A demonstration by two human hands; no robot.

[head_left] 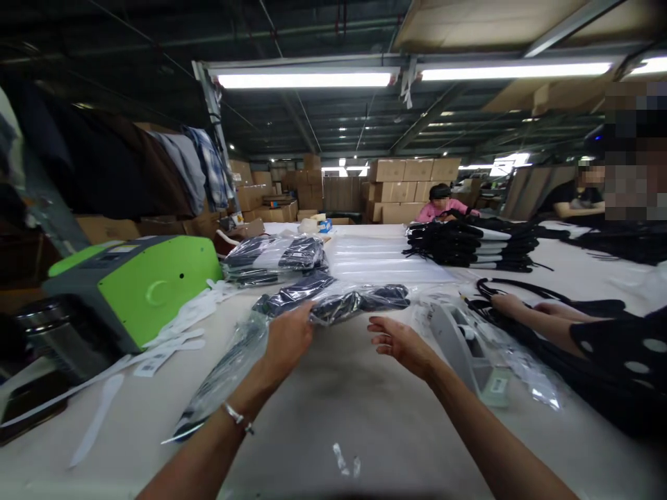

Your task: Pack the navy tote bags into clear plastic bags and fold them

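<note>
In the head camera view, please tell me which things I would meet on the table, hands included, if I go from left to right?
Green machine → the person's left hand → the person's right hand → grey plastic object → co-worker's dotted sleeve.

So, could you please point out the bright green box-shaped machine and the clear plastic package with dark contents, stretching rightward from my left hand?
Bright green machine point(140, 286): head view, on its green side panel.
Clear plastic package point(359, 303): head view, on the middle of its near side.
</note>
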